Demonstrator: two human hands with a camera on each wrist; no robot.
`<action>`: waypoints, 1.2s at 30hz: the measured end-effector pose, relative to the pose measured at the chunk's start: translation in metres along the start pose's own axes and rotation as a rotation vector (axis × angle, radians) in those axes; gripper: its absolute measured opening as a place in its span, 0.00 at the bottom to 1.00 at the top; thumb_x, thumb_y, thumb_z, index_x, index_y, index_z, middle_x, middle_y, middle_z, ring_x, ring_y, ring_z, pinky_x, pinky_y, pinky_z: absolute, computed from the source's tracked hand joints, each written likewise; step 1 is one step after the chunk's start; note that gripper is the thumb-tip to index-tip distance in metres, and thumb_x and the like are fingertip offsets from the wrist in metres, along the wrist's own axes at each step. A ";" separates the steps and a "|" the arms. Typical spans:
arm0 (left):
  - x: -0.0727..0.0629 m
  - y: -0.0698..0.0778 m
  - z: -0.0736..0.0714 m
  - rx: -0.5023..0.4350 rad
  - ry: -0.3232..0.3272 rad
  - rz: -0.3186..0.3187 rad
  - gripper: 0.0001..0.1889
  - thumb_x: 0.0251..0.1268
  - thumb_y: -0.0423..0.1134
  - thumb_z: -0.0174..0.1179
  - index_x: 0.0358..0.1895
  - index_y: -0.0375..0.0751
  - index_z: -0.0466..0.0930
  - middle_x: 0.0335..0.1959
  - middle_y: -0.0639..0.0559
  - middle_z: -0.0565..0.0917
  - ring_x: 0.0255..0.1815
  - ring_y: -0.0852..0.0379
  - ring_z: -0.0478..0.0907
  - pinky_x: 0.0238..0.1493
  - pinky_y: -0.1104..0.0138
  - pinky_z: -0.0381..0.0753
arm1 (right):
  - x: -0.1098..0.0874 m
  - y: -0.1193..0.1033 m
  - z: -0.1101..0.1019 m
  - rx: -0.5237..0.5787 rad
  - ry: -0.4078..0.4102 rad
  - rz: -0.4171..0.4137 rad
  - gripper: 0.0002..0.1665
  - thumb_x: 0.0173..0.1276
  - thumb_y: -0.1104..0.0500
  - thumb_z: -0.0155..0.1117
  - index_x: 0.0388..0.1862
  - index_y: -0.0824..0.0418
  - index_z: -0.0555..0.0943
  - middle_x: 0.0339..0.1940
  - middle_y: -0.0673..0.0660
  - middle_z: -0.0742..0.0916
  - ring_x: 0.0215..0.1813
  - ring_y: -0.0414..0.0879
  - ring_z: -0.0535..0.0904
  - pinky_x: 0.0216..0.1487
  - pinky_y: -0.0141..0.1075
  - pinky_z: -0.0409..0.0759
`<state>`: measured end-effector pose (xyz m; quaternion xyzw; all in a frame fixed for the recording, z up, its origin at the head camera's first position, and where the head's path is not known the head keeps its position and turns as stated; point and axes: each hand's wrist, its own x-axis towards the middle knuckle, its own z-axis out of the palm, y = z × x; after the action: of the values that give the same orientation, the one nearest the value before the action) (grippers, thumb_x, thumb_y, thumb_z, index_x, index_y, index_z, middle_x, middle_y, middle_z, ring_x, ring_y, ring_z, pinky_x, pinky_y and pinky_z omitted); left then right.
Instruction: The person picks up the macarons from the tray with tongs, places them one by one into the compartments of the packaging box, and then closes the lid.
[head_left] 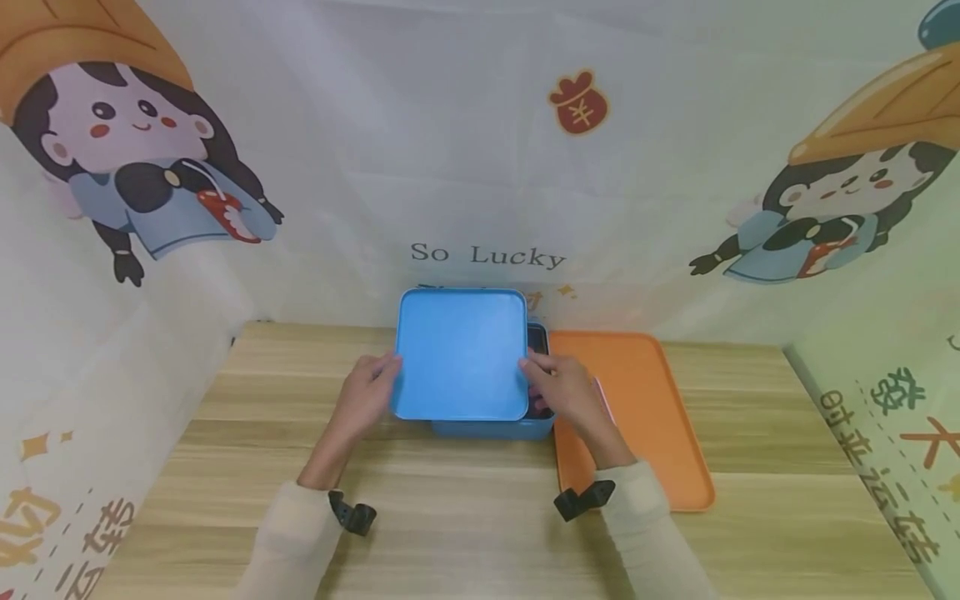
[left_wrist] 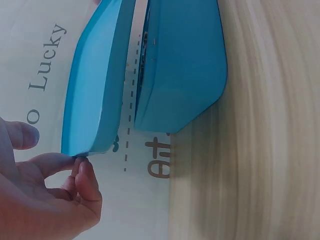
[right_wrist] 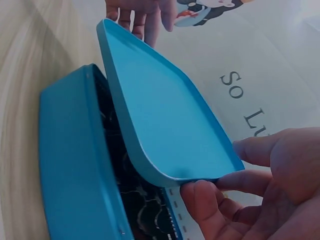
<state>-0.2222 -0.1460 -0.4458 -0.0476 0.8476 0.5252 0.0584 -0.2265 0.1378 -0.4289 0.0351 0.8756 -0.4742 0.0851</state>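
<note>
Both hands hold a blue lid (head_left: 461, 354), a rounded rectangle with a thin rim, by its opposite sides. My left hand (head_left: 367, 387) pinches the left edge, and its fingertips (left_wrist: 85, 172) show at a corner in the left wrist view. On the other side, my right hand (head_left: 562, 385) grips the right edge between thumb and fingers. Beneath the lid stands a blue box (head_left: 495, 430), uncovered along its right side. A gap between lid and box shows in both wrist views. The dark contents (right_wrist: 145, 210) of the box have pale curved lines; the lid hides much of them.
An orange tray (head_left: 652, 442) lies right of the box, partly under my right forearm. A thin pinkish-white edge (head_left: 603, 402) shows on it beside the right wrist. The wooden table (head_left: 465, 517) backs onto a printed cloth (head_left: 465, 167), with more cloth at both sides.
</note>
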 end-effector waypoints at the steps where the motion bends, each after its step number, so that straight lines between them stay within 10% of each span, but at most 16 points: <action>1: 0.000 0.001 0.000 -0.001 0.008 0.006 0.32 0.79 0.56 0.41 0.74 0.37 0.63 0.61 0.38 0.71 0.57 0.44 0.68 0.51 0.57 0.70 | 0.000 0.000 -0.001 0.000 0.002 -0.002 0.28 0.74 0.44 0.57 0.68 0.54 0.77 0.45 0.60 0.88 0.33 0.52 0.85 0.41 0.47 0.85; 23: -0.006 0.020 -0.004 -0.058 0.128 0.088 0.36 0.78 0.63 0.34 0.64 0.36 0.77 0.63 0.40 0.78 0.63 0.43 0.72 0.64 0.46 0.70 | -0.003 -0.002 -0.014 0.280 0.090 -0.128 0.36 0.79 0.38 0.44 0.64 0.65 0.79 0.62 0.63 0.83 0.64 0.58 0.78 0.59 0.51 0.80; 36: -0.006 0.017 -0.004 -0.155 0.091 0.063 0.35 0.79 0.62 0.34 0.61 0.35 0.79 0.66 0.40 0.77 0.70 0.43 0.69 0.75 0.45 0.55 | -0.002 0.001 -0.019 0.359 0.124 -0.062 0.37 0.81 0.40 0.41 0.54 0.71 0.83 0.59 0.66 0.84 0.61 0.61 0.79 0.63 0.52 0.77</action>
<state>-0.2192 -0.1418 -0.4277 -0.0492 0.8072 0.5883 -0.0004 -0.2265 0.1545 -0.4189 0.0519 0.7810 -0.6223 0.0089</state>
